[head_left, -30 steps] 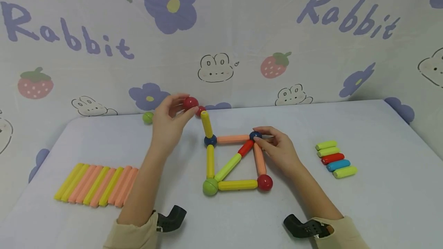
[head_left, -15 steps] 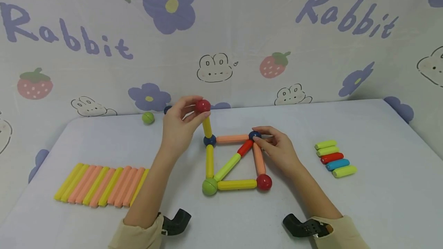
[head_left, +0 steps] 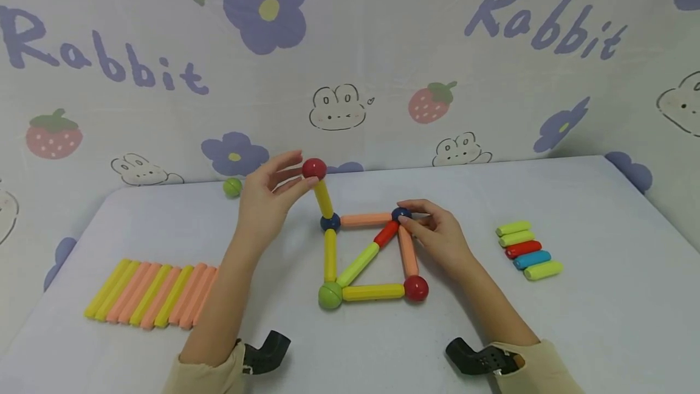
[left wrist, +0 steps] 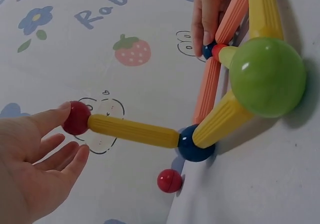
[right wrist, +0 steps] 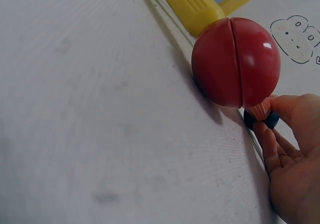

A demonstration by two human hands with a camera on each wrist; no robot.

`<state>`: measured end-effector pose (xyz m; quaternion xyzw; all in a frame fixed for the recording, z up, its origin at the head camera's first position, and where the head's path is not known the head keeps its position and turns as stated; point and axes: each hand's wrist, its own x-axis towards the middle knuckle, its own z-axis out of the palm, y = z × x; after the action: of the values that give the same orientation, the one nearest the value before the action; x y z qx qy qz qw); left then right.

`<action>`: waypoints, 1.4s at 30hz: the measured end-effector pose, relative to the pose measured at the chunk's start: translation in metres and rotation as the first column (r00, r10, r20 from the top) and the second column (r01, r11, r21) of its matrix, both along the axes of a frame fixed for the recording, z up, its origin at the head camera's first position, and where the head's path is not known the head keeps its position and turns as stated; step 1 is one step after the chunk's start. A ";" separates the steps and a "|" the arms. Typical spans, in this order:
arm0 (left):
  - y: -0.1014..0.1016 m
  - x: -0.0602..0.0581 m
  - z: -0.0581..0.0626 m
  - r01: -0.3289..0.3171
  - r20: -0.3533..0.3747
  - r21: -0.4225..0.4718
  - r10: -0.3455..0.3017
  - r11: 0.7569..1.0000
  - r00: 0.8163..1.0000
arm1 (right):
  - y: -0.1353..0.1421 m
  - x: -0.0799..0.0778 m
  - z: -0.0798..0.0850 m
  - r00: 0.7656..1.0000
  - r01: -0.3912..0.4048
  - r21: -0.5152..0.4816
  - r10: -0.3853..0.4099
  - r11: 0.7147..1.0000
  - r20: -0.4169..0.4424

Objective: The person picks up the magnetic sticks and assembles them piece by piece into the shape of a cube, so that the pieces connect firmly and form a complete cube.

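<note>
My left hand (head_left: 268, 199) holds a red ball (head_left: 314, 169) between thumb and fingers. It sits on the top end of a tilted yellow stick (head_left: 324, 199). The stick's lower end meets a blue ball (left wrist: 196, 143) at the frame's far left corner. My right hand (head_left: 437, 236) pinches another blue ball (head_left: 401, 215) at the far right corner. A green ball (head_left: 330, 295) and a red ball (head_left: 417, 289) form the near corners. Yellow and salmon sticks join the corners. A red-and-lime diagonal (head_left: 358, 264) crosses the frame.
A row of yellow and salmon sticks (head_left: 147, 293) lies left, partly behind my left forearm. Several short coloured sticks (head_left: 527, 251) lie right. A loose green ball (head_left: 232, 187) is at the back. A loose red ball (left wrist: 170, 180) shows in the left wrist view.
My left hand brought the red ball rightward onto the yellow stick's top, then shifted slightly left with it, and the stick leans more to the left. My right hand stays at its blue ball.
</note>
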<state>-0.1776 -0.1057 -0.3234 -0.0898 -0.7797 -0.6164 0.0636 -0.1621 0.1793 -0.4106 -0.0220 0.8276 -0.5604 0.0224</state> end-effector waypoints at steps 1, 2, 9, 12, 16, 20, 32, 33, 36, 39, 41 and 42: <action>-0.003 0.002 0.000 0.002 0.008 -0.003 -0.002 1.000 1.000 | 0.000 0.000 0.000 1.000 -0.001 -0.001 0.001 1.000 0.000; -0.006 0.004 0.001 0.006 0.017 -0.002 -0.006 1.000 1.000 | -0.001 -0.001 0.000 1.000 -0.001 -0.003 0.001 1.000 0.000; -0.032 0.023 0.000 0.002 0.079 -0.076 0.004 0.997 0.997 | -0.002 -0.002 -0.002 1.000 -0.007 0.012 0.007 1.000 0.009; -0.046 0.035 -0.003 -0.010 0.120 -0.105 0.023 0.994 0.992 | 0.000 -0.001 -0.002 1.000 0.002 0.031 -0.002 1.000 0.003; -0.064 0.053 -0.005 -0.030 0.166 -0.150 0.055 0.988 0.985 | 0.001 0.000 -0.002 1.000 0.006 0.031 -0.006 0.999 -0.005; -0.080 0.071 -0.009 -0.073 0.192 -0.228 0.118 0.971 0.974 | 0.002 0.001 -0.001 1.000 0.003 0.019 -0.003 1.000 -0.007; -0.099 0.117 -0.042 -0.048 0.265 -0.406 0.168 0.913 0.950 | -0.001 0.000 -0.002 1.000 0.006 0.024 -0.006 1.000 -0.007; -0.099 0.120 -0.044 -0.038 0.281 -0.401 0.162 0.915 0.946 | -0.001 -0.001 -0.002 1.000 0.007 0.025 -0.006 1.000 -0.008; -0.096 0.122 -0.051 -0.003 0.315 -0.379 0.133 0.925 0.940 | -0.001 -0.001 -0.002 1.000 0.007 0.024 -0.007 1.000 -0.008; -0.091 0.122 -0.057 0.053 0.316 -0.364 0.070 0.930 0.946 | -0.001 0.000 -0.001 1.000 0.006 0.019 -0.006 1.000 -0.010; -0.089 0.123 -0.062 0.105 0.293 -0.372 0.010 0.922 0.956 | -0.001 0.001 0.000 1.000 0.005 0.018 -0.005 1.000 -0.012; -0.088 0.123 -0.064 0.129 0.294 -0.377 -0.013 0.917 0.956 | -0.001 0.001 0.000 1.000 0.005 0.017 -0.005 1.000 -0.012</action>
<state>-0.0543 -0.1935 -0.3878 -0.0392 -0.8844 -0.4560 -0.0914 -0.1612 0.1788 -0.4103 -0.0230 0.8324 -0.5534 0.0165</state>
